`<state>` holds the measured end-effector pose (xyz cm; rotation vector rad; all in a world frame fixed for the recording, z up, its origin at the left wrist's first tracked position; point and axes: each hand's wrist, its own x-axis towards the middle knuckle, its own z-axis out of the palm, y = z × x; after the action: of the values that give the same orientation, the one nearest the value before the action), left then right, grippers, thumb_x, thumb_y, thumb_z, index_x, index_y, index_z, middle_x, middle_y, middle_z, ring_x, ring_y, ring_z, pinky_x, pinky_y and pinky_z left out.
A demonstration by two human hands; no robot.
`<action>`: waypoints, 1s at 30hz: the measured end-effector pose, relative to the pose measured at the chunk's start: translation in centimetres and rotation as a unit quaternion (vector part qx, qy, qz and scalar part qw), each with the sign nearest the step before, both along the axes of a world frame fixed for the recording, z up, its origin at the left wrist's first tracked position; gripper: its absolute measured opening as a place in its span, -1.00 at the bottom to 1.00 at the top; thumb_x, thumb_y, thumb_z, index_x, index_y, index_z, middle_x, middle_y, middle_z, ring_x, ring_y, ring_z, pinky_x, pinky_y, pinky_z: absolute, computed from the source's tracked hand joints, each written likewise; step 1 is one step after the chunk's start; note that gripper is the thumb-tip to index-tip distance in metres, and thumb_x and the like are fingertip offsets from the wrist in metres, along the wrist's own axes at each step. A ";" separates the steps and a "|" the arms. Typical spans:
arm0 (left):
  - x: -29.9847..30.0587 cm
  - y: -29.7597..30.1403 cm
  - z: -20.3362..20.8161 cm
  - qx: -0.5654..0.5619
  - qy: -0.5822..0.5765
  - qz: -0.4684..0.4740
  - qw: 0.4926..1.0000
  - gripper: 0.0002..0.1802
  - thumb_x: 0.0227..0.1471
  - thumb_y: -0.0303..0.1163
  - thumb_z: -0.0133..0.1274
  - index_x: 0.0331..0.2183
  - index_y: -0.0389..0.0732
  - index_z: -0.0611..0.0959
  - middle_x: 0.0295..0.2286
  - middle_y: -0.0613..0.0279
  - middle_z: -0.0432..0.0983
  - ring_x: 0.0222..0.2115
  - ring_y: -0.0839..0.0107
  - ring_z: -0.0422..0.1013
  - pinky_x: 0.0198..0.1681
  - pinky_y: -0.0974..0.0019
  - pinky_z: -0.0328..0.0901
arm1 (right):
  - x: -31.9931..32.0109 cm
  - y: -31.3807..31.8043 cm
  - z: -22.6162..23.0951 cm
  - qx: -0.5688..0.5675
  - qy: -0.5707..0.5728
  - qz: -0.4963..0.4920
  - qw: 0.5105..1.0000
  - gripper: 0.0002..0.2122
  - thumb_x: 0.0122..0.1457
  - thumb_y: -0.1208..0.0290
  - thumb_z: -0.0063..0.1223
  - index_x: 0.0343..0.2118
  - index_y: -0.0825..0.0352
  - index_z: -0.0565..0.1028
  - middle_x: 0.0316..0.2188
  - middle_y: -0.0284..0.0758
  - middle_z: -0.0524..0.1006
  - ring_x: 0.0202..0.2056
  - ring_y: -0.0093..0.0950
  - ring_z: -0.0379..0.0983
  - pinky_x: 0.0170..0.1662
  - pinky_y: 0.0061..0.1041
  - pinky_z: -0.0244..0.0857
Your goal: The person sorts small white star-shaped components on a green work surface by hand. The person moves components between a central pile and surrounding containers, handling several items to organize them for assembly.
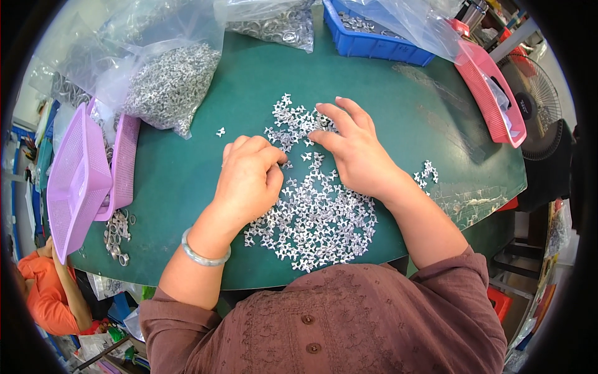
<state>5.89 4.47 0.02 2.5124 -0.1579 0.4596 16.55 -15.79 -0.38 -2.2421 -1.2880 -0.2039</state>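
Note:
A large heap of small silver bow-shaped metal pieces [317, 218] lies on the green table between my forearms. Beyond it is a smaller cluster of the same pieces [288, 117]. My left hand [249, 177], with a pale bangle [206, 248] on its wrist, has its fingers curled down at the left side of the pieces. One piece shows at its index fingertip; whatever is inside the fingers is hidden. My right hand [355, 146] has its fingers spread, the tips at the right edge of the far cluster.
Left stand a clear bag of silver pieces [171, 84], purple baskets [78, 181] and several loose rings [117, 234]. A blue bin [380, 47] and pink basket [489, 100] sit at the far side. A few pieces [427, 173] lie by my right forearm. Another person [53, 299] is lower left.

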 end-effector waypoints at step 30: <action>-0.4 -1.0 0.6 -0.001 0.035 -0.075 0.997 -0.58 -0.18 -0.71 -0.03 -0.28 -0.14 0.75 -0.37 0.20 0.42 -0.24 0.19 0.35 -0.07 0.19 0.20 | 0.2 -1.0 0.7 -0.022 -0.004 0.011 1.000 -0.68 -0.06 0.69 0.03 -0.24 0.23 0.65 0.17 -0.14 0.36 0.25 0.04 0.10 0.27 0.02 0.01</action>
<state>5.54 3.45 0.65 2.4879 -0.3164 0.3106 16.79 -16.76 0.36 -2.2643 -1.3340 -0.1782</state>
